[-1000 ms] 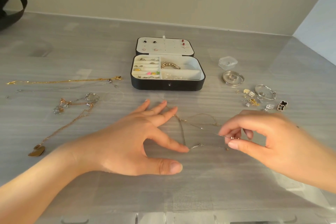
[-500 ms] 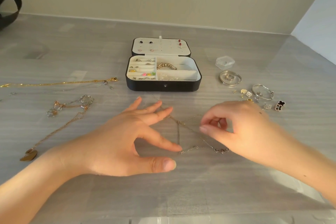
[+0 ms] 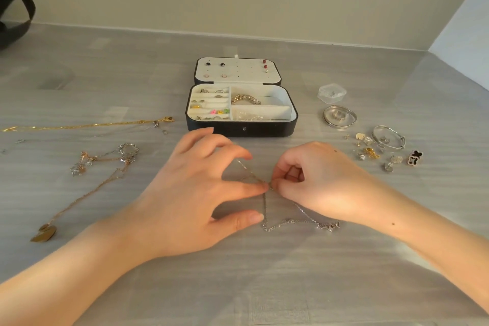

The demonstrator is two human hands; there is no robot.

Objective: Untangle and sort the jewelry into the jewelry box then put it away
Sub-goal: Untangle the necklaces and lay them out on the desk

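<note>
A thin silver chain point(image 3: 291, 221) lies tangled on the grey table in front of the open black jewelry box point(image 3: 242, 128). My left hand point(image 3: 195, 193) rests over the chain's left part, its index fingertip pressing the chain near the knot. My right hand point(image 3: 315, 180) pinches the chain at that same spot with thumb and finger. The chain's lower loop and small pendant trail out under my right wrist. The box holds rings, small earrings and a beaded bracelet point(image 3: 245, 99) in white compartments, with studs on its lid.
A gold chain point(image 3: 87, 125) and a rose-gold necklace with leaf pendant point(image 3: 87, 188) lie at the left. At the right sit a clear plastic case point(image 3: 332, 92), stacked bangles point(image 3: 340, 116), a silver bangle point(image 3: 388, 137), loose charms and a black clover piece point(image 3: 416, 157). A black strap point(image 3: 16, 16) lies far left.
My right hand moved left along the chain to meet my left fingertips at the knot. My left fingers curled in slightly. The chain's pendant end now lies uncovered.
</note>
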